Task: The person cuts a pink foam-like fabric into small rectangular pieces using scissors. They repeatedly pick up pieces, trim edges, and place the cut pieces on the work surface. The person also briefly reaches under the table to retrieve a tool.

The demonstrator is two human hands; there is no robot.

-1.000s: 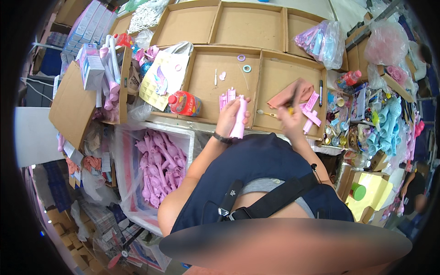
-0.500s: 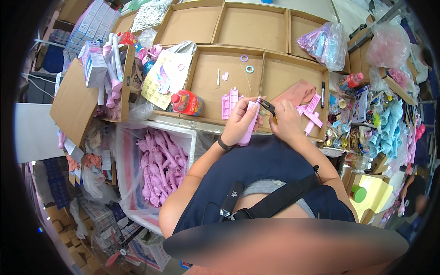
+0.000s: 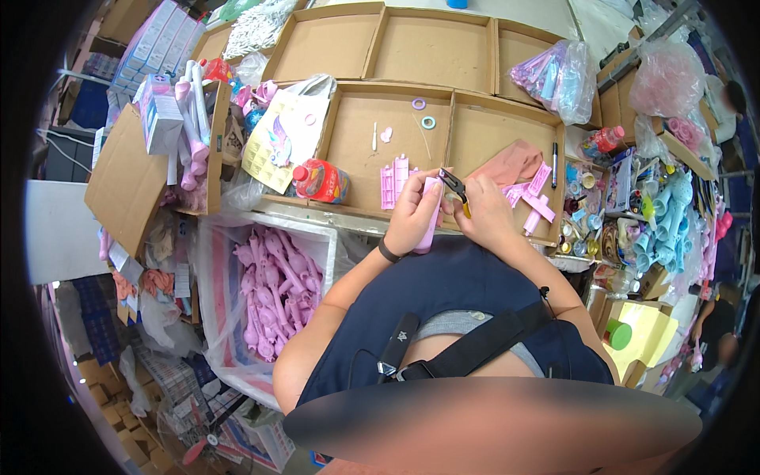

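My left hand [image 3: 410, 212] is closed round a long pink plastic part [image 3: 430, 219], held upright near my chest. My right hand [image 3: 487, 212] grips pliers [image 3: 453, 184] with dark jaws and yellow on the handles. Their jaws touch or nearly touch the upper end of the pink part by my left fingertips; the exact contact is too small to tell. Beyond my left hand, ribbed pink plastic pieces [image 3: 395, 179] lie in a cardboard tray [image 3: 356, 127]. To the right of my right hand are more pink parts [image 3: 538, 203] and a salmon-coloured cloth [image 3: 511, 162].
A lined bin of pink plastic parts [image 3: 277, 293] stands to my left. A red-capped bottle [image 3: 321, 182] sits at the tray's near left corner. Pens, small jars [image 3: 582, 226] and light-blue parts [image 3: 669, 210] crowd the right. Another person [image 3: 716, 324] is at the far right edge.
The pliers have tilted and shifted slightly left toward the tip of the pink part. My right hand has moved a little left with them. My left hand keeps its hold.
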